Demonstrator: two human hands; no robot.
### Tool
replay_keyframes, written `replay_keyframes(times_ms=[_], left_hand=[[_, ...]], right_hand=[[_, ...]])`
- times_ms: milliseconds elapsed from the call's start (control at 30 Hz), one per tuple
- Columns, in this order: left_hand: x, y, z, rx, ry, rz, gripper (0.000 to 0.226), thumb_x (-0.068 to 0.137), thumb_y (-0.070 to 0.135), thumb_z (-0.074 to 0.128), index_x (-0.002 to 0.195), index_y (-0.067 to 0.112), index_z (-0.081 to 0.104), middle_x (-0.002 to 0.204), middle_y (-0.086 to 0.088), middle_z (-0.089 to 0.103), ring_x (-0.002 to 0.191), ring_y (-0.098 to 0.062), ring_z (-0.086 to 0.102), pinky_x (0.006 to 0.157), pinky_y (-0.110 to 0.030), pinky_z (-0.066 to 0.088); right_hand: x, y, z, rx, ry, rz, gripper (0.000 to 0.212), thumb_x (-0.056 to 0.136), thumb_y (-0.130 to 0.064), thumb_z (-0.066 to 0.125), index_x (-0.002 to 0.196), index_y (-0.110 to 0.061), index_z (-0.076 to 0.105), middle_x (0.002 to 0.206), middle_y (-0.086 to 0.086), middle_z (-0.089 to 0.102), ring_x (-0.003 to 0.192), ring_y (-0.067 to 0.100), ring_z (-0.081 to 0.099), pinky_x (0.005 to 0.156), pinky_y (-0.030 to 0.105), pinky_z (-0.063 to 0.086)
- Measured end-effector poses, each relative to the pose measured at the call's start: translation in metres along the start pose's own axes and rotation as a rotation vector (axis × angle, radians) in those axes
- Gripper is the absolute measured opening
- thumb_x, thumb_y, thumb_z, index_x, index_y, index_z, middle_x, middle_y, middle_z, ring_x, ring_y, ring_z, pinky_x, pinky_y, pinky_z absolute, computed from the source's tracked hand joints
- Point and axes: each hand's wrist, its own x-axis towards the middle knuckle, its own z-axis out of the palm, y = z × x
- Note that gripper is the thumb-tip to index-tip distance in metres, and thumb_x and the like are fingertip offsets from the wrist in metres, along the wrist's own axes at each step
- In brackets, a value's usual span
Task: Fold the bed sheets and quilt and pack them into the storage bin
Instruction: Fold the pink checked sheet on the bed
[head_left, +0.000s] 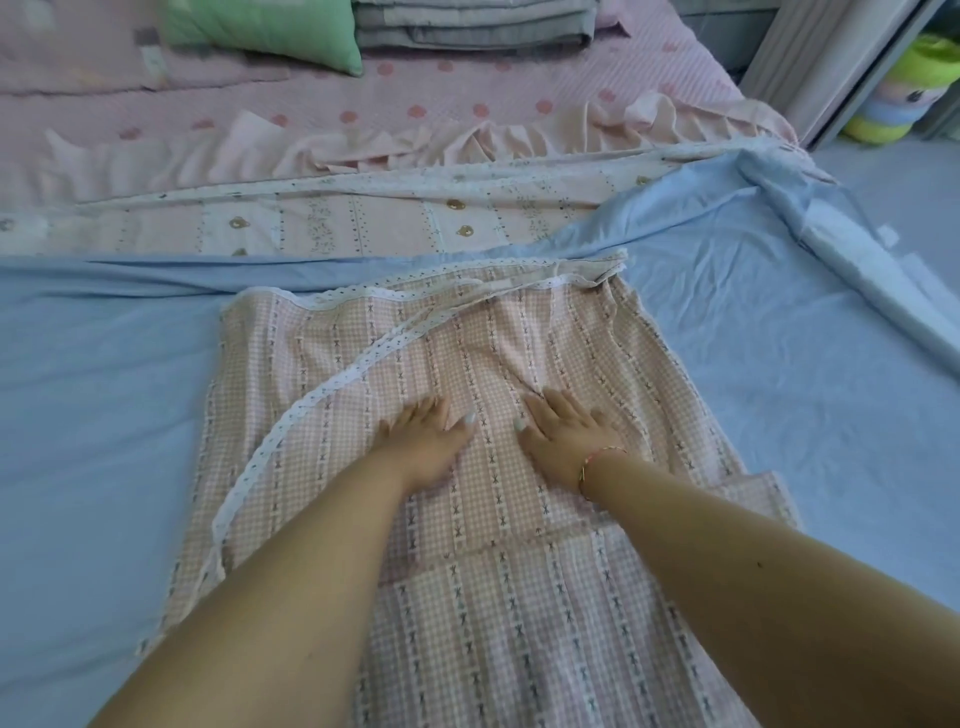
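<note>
A pink checked sheet (519, 353) with a white lace trim lies partly folded on a light blue sheet (93, 395). My left hand (426, 441) and my right hand (566, 436) rest flat on the middle of the checked sheet, palms down, fingers spread, holding nothing. A bracelet circles my right wrist. Behind the blue sheet lies a pale floral sheet (332, 218), and farther back a pink dotted quilt (467, 98) with a ruffled edge. No storage bin is in view.
A green pillow (270, 31) and a stack of folded grey bedding (478, 23) sit at the back. At the right, the blue sheet's bunched edge (852, 244) runs diagonally. A white frame (841, 67) and colourful soft items (904, 88) stand at the far right.
</note>
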Motion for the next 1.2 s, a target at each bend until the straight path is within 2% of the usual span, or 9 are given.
replay_keyframes(times_ms=[200, 333, 433, 600, 733, 900, 1033, 1133, 1200], left_hand=[[-0.101, 0.010, 0.050, 0.057, 0.409, 0.052, 0.061, 0.100, 0.047, 0.020, 0.154, 0.018, 0.012, 0.161, 0.002, 0.014, 0.148, -0.013, 0.008, 0.120, -0.043, -0.007], [-0.162, 0.008, 0.108, 0.123, 0.378, 0.076, 0.078, 0.085, 0.059, -0.011, 0.154, 0.023, -0.003, 0.162, 0.006, -0.006, 0.145, -0.008, -0.016, 0.116, -0.039, -0.018], [-0.182, 0.003, 0.145, 0.007, 0.304, 0.000, 0.073, 0.090, 0.057, -0.006, 0.154, 0.023, -0.004, 0.161, 0.005, -0.012, 0.142, -0.005, -0.022, 0.119, -0.039, -0.014], [-0.211, 0.009, 0.166, -0.327, 0.368, -0.014, 0.052, 0.103, 0.033, 0.030, 0.152, 0.016, 0.024, 0.159, 0.000, 0.021, 0.145, -0.010, 0.017, 0.120, -0.030, 0.009], [-0.243, 0.023, 0.162, -0.754, 0.403, -0.140, 0.043, 0.098, 0.017, 0.049, 0.140, 0.012, 0.046, 0.140, 0.001, 0.052, 0.122, -0.004, 0.048, 0.096, -0.013, 0.030], [-0.269, 0.022, 0.176, -0.836, 0.363, -0.362, 0.036, 0.093, 0.020, 0.055, 0.128, 0.014, 0.059, 0.127, -0.001, 0.061, 0.113, -0.017, 0.057, 0.097, -0.026, 0.042], [-0.272, 0.027, 0.176, -1.014, 0.369, -0.477, 0.022, 0.090, 0.024, 0.060, 0.110, 0.015, 0.064, 0.108, 0.001, 0.065, 0.095, -0.018, 0.060, 0.087, -0.030, 0.048], [-0.276, 0.029, 0.176, -1.141, 0.370, -0.545, 0.016, 0.086, 0.019, 0.062, 0.100, 0.012, 0.066, 0.097, -0.006, 0.068, 0.085, -0.023, 0.062, 0.081, -0.031, 0.051], [-0.283, 0.027, 0.180, -1.253, 0.348, -0.622, 0.011, 0.083, 0.011, 0.060, 0.089, 0.005, 0.066, 0.082, -0.011, 0.067, 0.067, -0.023, 0.060, 0.064, -0.028, 0.052]], right_hand=[[-0.082, -0.005, 0.040, -0.018, 0.155, 0.017, 0.062, 0.097, -0.048, 0.012, 0.151, -0.026, -0.006, 0.159, -0.006, -0.012, 0.145, 0.012, -0.018, 0.120, 0.040, -0.007], [-0.140, -0.007, 0.075, 0.037, 0.180, 0.049, 0.061, 0.098, -0.044, 0.019, 0.152, -0.024, -0.003, 0.159, -0.007, -0.009, 0.144, 0.010, -0.017, 0.119, 0.035, -0.010], [-0.166, -0.008, 0.090, 0.152, 0.196, 0.096, 0.060, 0.098, -0.040, 0.030, 0.152, -0.025, 0.007, 0.159, -0.009, 0.001, 0.146, 0.009, -0.008, 0.119, 0.030, -0.006], [-0.193, -0.015, 0.107, 0.514, 0.241, 0.176, 0.051, 0.095, -0.030, 0.045, 0.145, -0.023, 0.035, 0.153, -0.009, 0.028, 0.142, 0.010, 0.023, 0.118, 0.029, 0.018], [-0.218, -0.018, 0.110, 0.843, 0.319, 0.372, 0.033, 0.093, -0.020, 0.049, 0.123, -0.017, 0.060, 0.125, -0.003, 0.059, 0.113, 0.017, 0.055, 0.095, 0.024, 0.039], [-0.252, -0.014, 0.117, 1.015, 0.280, 0.625, 0.029, 0.089, -0.016, 0.046, 0.108, -0.019, 0.068, 0.083, -0.003, 0.066, 0.077, 0.020, 0.062, 0.080, 0.035, 0.054], [-0.260, -0.016, 0.092, 0.898, 0.126, 0.648, 0.032, 0.093, -0.011, 0.050, 0.125, -0.008, 0.055, 0.119, 0.007, 0.060, 0.111, 0.023, 0.058, 0.090, 0.030, 0.048], [-0.268, -0.013, 0.082, 0.660, 0.015, 0.635, 0.039, 0.095, -0.015, 0.049, 0.133, -0.007, 0.043, 0.131, 0.005, 0.053, 0.119, 0.020, 0.053, 0.091, 0.024, 0.046], [-0.282, -0.007, 0.084, 0.622, -0.001, 0.658, 0.037, 0.097, -0.018, 0.048, 0.132, -0.007, 0.045, 0.130, 0.003, 0.053, 0.119, 0.020, 0.054, 0.082, 0.021, 0.047]])
